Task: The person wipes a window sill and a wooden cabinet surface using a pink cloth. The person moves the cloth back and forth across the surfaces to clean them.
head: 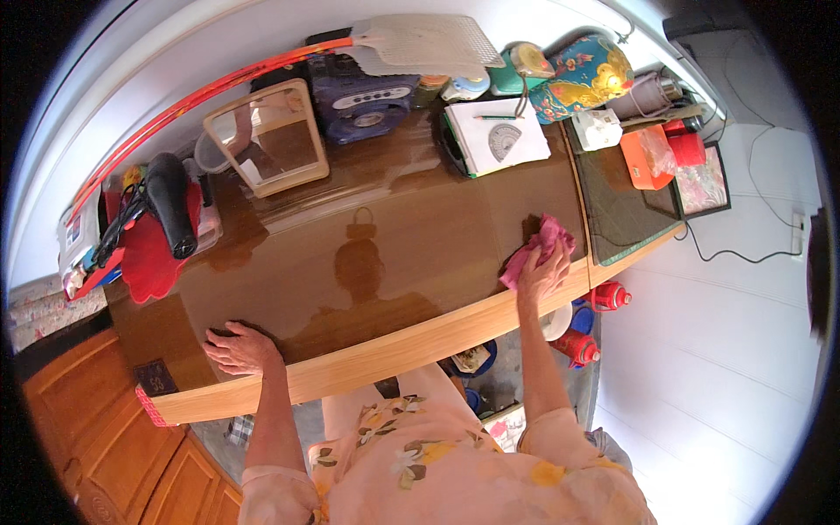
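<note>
A glossy brown tabletop (426, 230) with a pale wood front edge spans the view before me. My right hand (545, 270) presses a crumpled pink cloth (550, 233) against it, near the front edge on the right side. Part of the cloth is hidden under my fingers. At the left, my left hand (241, 349) lies palm down on the tabletop with its fingers apart and nothing in it. A small dark square patch (155, 378) with markings sits at the front left corner, beyond that hand.
Along the back stand a black hair dryer (170, 203), a framed mirror (269, 141), a blue radio-like device (367, 111), fly swatters (426, 39) and a notepad (525, 144) bearing a pencil and protractor. Right of a seam, an orange box (640, 157) rests on glass. Red thermos flasks (610, 296) stand below.
</note>
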Demonstrator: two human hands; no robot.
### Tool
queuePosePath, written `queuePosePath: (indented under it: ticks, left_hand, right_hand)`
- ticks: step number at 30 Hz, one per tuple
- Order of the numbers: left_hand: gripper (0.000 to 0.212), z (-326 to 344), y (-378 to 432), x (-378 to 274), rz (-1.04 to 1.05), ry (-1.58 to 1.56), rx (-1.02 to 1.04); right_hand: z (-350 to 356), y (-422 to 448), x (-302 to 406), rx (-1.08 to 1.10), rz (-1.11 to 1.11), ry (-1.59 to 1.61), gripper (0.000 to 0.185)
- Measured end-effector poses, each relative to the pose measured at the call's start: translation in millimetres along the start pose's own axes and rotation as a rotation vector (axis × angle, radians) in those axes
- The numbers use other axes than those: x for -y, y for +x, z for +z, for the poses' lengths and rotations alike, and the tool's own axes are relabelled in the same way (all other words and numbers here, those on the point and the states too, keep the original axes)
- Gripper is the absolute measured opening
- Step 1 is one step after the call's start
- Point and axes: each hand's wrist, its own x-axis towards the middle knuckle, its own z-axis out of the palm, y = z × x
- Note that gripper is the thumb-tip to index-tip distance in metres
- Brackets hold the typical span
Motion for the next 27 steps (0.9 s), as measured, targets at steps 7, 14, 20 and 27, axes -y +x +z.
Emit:
queuePosePath:
  ticks: [7, 14, 20, 27]
  left_hand:
    - [0.054, -4.4, 0.0, -3.1, -0.015, -0.006, 0.019]
    - [0.054, -8.3, 1.1, -6.1, -0.01, -0.044, 0.01]
    - [0.055, -17.3, 2.3, -8.5, -0.019, -0.049, 0.036]
    - [0.054, -18.7, -0.7, -11.5, -0.032, -0.042, 0.056]
  right_hand:
    - [-36.0, -112.2, 108.0, 0.279, -0.421, 0.15, 0.057]
    - [-60.6, -188.6, 193.5, 0.666, -0.89, 0.447, 0.061]
    - [-32.4, -126.9, 196.0, 0.66, -0.996, 0.446, 0.057]
    - [21.3, -43.1, 254.8, 0.411, -0.841, 0.315, 0.061]
